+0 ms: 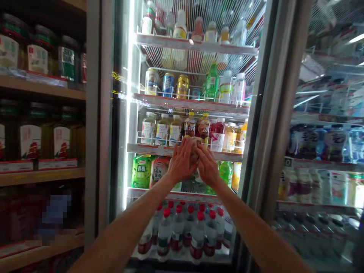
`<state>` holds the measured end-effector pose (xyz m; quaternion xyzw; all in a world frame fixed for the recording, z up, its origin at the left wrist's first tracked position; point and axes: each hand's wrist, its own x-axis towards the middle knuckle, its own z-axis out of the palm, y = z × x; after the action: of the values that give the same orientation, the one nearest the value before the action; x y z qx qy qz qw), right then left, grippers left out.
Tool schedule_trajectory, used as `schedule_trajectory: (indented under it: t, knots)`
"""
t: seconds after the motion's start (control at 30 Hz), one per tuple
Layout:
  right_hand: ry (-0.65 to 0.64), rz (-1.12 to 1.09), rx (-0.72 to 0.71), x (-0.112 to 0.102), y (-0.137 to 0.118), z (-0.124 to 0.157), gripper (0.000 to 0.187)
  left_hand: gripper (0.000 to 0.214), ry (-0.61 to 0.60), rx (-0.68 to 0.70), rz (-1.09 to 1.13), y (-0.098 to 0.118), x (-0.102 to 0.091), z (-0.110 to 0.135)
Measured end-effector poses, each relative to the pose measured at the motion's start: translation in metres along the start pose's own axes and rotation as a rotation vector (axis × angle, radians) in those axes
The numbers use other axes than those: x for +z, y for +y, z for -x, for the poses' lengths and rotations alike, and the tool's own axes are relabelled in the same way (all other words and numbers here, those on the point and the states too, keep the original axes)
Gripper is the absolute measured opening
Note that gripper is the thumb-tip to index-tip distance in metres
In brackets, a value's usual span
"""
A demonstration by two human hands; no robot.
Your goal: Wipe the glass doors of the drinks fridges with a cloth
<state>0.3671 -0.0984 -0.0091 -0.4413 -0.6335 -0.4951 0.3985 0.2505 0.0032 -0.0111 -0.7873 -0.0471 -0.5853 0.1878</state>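
Both arms reach forward to the glass door (pixel 159 104) of a lit drinks cooler, and the hands meet at its middle. Between them is a crumpled pale cloth (pixel 196 146), mostly covered by the fingers and hard to make out. My left hand (pixel 182 161) lies over its left side with the fingers pointing up. From the right, my right hand (pixel 208 165) presses its fingers onto the same bundle. Behind the hands stand tea bottles (pixel 189 125) on a middle shelf and a green drink pouch (pixel 141 171) on the shelf below.
Red-capped bottles (pixel 178 225) fill the cooler's bottom. Cans (pixel 168 84) and a green bottle (pixel 212 81) stand higher up. A metal door frame (pixel 280 113) runs down the right, with another drinks cooler beyond it. Wooden shelves (pixel 42 85) hold dark bottles at left.
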Motion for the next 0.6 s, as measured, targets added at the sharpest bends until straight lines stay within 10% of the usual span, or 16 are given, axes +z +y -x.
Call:
schedule_trajectory:
  t: [0.27, 0.6]
  knots:
    - [0.079, 0.314, 0.132, 0.05, -0.041, -0.023, 0.037, 0.062, 0.166, -0.099, -0.283, -0.06, -0.012, 0.038]
    - [0.354, 0.369, 0.332, -0.033, 0.069, 0.045, 0.04, 0.063, 0.167, -0.095, -0.303, -0.055, -0.006, 0.038]
